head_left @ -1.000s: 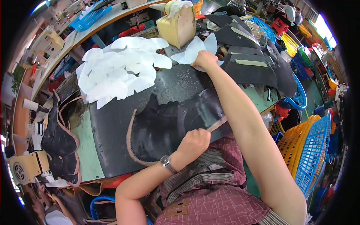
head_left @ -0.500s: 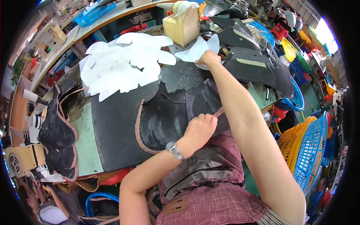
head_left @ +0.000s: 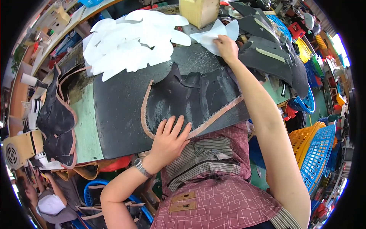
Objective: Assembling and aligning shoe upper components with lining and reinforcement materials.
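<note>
A black leather piece (head_left: 173,101) with a pinkish-tan, saw-toothed edge strip lies on the dark work mat in front of me. Across its near edge rests my left hand (head_left: 172,138), fingers spread flat and holding nothing. My right hand (head_left: 228,49) reaches to the back right, its fingers closed on a thin white curved cutout (head_left: 209,37). Other white lobed pieces lie beneath and beside that one. To its left, a wide heap of similar white cutouts (head_left: 129,45) covers the far part of the mat.
Black pieces with pale strips (head_left: 263,57) are stacked at the right. A cream block (head_left: 198,13) stands behind the cutouts. More black edged pieces (head_left: 57,118) hang over the table's left side. Yellow and blue baskets (head_left: 316,149) stand right; a person (head_left: 53,202) sits lower left.
My left hand has slid leftward along the near edge of the black leather piece and spread its fingers. The right hand has closed on a white cutout; the whole view has shifted.
</note>
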Tool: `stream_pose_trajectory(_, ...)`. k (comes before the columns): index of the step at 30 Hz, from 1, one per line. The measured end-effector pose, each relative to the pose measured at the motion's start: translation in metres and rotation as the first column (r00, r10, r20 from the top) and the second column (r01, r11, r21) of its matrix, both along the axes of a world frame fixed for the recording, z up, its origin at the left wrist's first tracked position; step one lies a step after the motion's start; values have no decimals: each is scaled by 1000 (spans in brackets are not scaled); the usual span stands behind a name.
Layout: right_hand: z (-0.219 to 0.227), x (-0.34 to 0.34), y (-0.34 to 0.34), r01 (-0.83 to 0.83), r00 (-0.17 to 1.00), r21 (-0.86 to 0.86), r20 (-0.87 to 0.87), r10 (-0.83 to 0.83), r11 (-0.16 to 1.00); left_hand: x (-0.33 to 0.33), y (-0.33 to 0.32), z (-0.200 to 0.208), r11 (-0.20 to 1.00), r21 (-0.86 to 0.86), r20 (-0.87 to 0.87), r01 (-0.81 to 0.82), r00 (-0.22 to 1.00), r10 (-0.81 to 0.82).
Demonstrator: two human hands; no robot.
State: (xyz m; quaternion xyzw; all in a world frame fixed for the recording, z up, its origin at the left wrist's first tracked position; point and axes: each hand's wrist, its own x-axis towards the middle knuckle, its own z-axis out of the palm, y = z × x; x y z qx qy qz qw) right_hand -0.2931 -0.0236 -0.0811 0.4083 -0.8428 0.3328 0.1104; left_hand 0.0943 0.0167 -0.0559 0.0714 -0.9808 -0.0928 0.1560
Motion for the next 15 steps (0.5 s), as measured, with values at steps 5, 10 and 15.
stream_pose_trajectory(5,30,-2,10,135,660,-628,633,404,766,1,-20,14,904,426,-124,43,992,11)
stream_pose_trajectory(10,87,70,14,-167,531,-665,561,635,728,-76,-53,62,536,844,-378,35,746,548)
stream_pose_trajectory(15,106,83,4,41,485,-710,629,607,703,-101,-87,76,86,986,-166,143,907,387)
